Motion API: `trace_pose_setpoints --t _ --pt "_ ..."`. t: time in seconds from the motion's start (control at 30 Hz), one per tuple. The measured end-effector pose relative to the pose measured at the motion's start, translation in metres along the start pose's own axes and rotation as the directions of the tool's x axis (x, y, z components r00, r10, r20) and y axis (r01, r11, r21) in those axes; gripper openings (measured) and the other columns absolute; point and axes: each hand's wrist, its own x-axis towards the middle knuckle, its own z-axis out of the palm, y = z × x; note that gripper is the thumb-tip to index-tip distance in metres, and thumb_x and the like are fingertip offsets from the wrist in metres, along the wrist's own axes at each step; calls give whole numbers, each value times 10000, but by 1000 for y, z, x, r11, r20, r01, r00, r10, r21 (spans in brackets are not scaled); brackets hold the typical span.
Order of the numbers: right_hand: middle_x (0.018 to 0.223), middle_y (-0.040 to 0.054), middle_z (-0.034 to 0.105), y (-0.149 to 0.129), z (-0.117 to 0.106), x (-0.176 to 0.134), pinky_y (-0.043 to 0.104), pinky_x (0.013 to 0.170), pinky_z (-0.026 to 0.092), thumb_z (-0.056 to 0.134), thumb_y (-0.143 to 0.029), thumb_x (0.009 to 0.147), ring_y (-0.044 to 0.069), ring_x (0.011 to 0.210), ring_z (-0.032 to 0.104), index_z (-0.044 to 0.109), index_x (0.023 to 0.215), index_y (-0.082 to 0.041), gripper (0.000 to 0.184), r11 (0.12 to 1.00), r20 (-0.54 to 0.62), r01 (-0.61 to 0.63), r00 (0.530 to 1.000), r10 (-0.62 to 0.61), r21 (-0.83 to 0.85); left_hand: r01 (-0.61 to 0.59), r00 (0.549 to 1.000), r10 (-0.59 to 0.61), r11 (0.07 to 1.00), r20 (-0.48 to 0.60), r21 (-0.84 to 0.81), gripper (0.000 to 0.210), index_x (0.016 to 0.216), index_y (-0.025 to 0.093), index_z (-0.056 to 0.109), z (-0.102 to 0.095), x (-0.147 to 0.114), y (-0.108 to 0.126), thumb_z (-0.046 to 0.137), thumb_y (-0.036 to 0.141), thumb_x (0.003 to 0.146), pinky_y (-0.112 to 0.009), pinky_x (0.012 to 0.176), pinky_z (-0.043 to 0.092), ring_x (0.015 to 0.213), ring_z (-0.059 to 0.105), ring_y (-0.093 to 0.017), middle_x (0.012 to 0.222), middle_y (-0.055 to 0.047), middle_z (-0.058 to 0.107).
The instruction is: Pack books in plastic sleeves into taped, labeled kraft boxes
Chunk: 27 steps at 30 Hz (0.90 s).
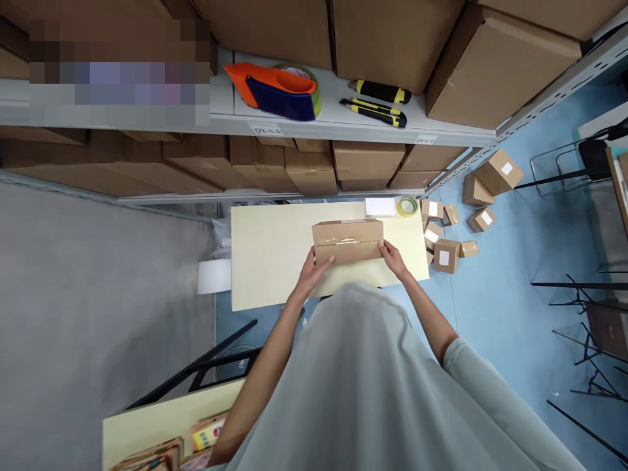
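A long brown cardboard box (348, 252) lies between my hands over the pale yellow table (272, 255), close to my body. Shiny clear tape runs along its length. At its left end, my left hand (314, 269) grips the lower corner, thumb on the near face. My right hand (392, 257) pinches the opposite end, fingers closed on the edge. Behind the box, near the table's far right corner, are a white stack of labels or paper (379, 207) and a roll of yellow-green tape (407, 207).
A metal shelf (314, 128) above holds large cartons, an orange and blue tape dispenser (279, 91) and several box cutters (380, 104). Small labelled boxes (446, 255) lie on the blue floor at right. A second table (147, 409) at lower left bears colourful packages.
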Motion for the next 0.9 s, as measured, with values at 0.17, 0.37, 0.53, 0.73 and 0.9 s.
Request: trace_pose_setpoints --t 0.17,0.37,0.53,0.73,0.9 --pt "1540 125 688 8 9 -7 474 1116 589 816 -625 767 306 1318 685 603 1560 -209 920 997 54 -30 998 26 67 22 999 -22 1000 -24 12 958 1604 270 492 6 -3 -14 905 385 747 -502 1305 423 1563 529 -309 1660 -151 574" --pt "1263 121 802 12 1 -27 447 988 630 724 -635 869 275 1082 740 691 1453 -204 727 997 -58 -30 998 26 -69 46 965 -21 995 -261 90 827 1559 175 546 -9 -16 -13 828 454 833 -463 1086 595 1260 726 -295 1387 -190 742" --pt "1182 142 810 14 1 -25 451 972 617 554 -651 998 281 978 763 793 1237 -202 562 970 -157 -47 988 9 -238 41 928 47 973 -370 227 470 1167 186 762 -13 -12 -8 672 581 929 -462 1056 593 1070 769 -292 1132 -142 816" --pt "1140 134 824 28 5 -15 457 996 622 625 -565 981 275 965 784 818 1181 -206 454 957 -66 -68 996 51 -282 136 946 -40 950 -322 282 378 1134 220 772 -13 1 -24 671 504 905 -482 1086 571 1101 763 -306 1211 -141 820" --pt "1216 116 836 45 -8 -27 473 1055 621 626 -437 988 250 1026 806 791 1233 -219 368 971 -15 -181 983 180 -155 152 956 -110 979 -274 137 612 1289 181 714 -24 -18 -50 634 664 922 -475 1152 544 1293 716 -318 1458 -205 722"
